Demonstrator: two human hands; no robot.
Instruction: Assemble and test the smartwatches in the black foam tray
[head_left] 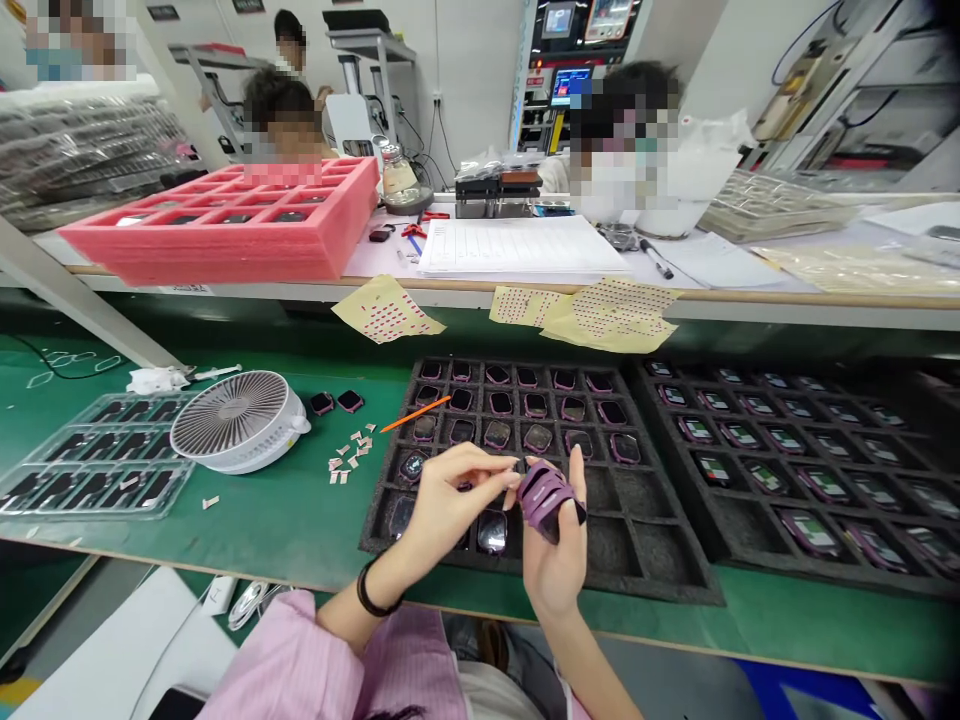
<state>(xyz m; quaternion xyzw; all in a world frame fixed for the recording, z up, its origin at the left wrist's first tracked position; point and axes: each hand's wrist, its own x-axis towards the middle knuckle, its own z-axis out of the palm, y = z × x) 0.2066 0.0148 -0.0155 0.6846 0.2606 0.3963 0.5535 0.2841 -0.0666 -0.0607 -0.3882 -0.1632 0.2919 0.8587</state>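
Well, my right hand (553, 565) grips a purple watch strap (547, 497) above the foam tray (660, 565), offering it to my pinched left hand (450, 500) at 9 o'clock.

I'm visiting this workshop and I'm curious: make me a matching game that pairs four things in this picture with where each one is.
Things:
1. black bracelet
2. purple case
3. pink foam tray
4. white round fan

Places:
A. on the green mat
B. on the upper shelf
C. around the wrist of the left hand
D. held in the right hand

Pairs: 1-C, 2-D, 3-B, 4-A
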